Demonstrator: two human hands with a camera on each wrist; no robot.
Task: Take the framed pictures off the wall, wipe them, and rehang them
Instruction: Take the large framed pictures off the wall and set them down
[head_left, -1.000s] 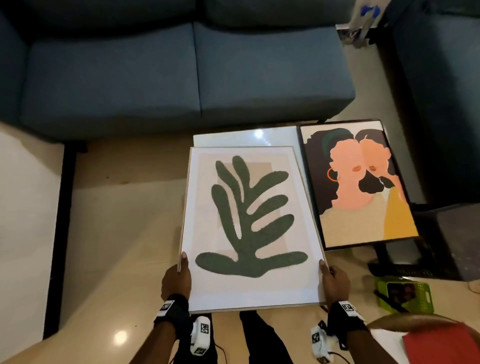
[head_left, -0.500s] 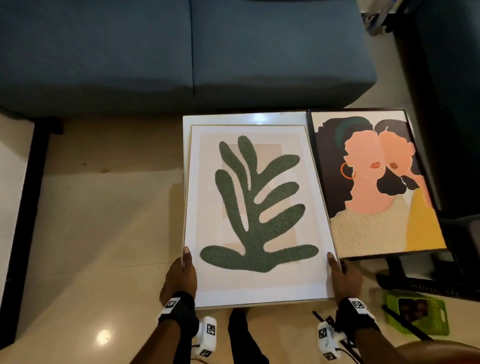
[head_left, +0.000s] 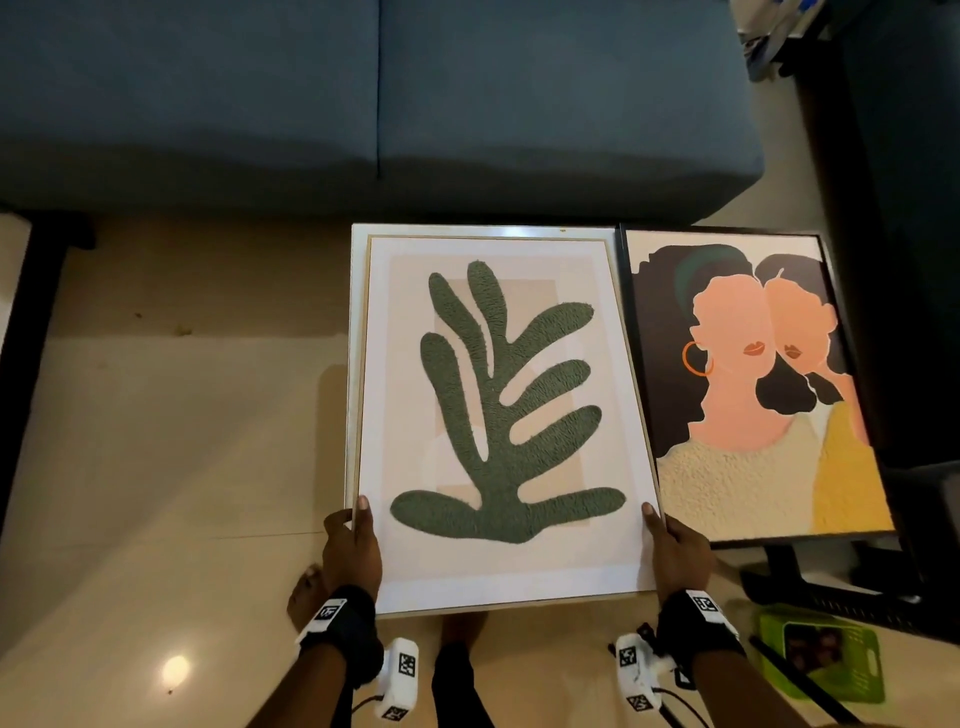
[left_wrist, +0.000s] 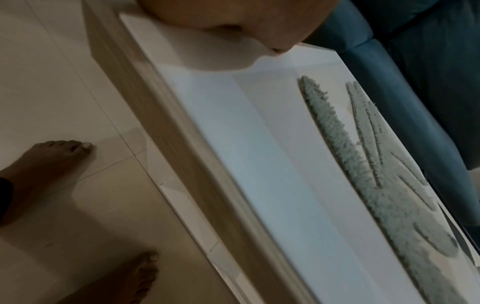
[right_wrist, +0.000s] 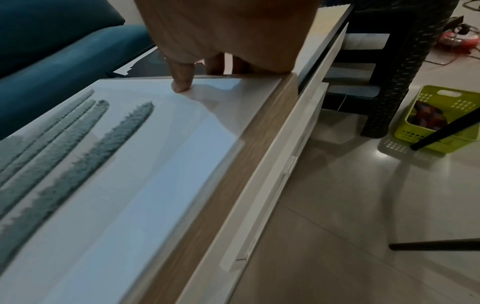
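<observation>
Hands take the leaf picture from both sides: the left hand grasps the left rail near the bottom corner, thumb laid flat on the glass, and the right hand grasps the right rail at the same height, thumb tip pressed on the glazing while its other fingers curl under the edge. Both hands sit toward 6 o'clock on the frame, so most of the picture reaches away from them toward 12 o'clock, where the blue sofa stands. The long axis runs 6 to 12, and neither hand is nearer; the grip looks even.

This frame lies above a white frame whose border shows at 12 and 9 o'clock. Whether the two touch cannot be told from the head view; the wrist views show a narrow gap along both sides. At 3 o'clock, just beside it, the portrait picture in a black frame lies flat.

The leaf picture has a slim pale wood-grain rail, a glossy pane catching reflections, a white mat, and a tufted green leaf shape with a nubbly, carpet-like pile. With the weight lying forward of the hands, the far end would likely dip if the grip slackens. A green perforated basket sits on the tiled floor at 4 o'clock.
</observation>
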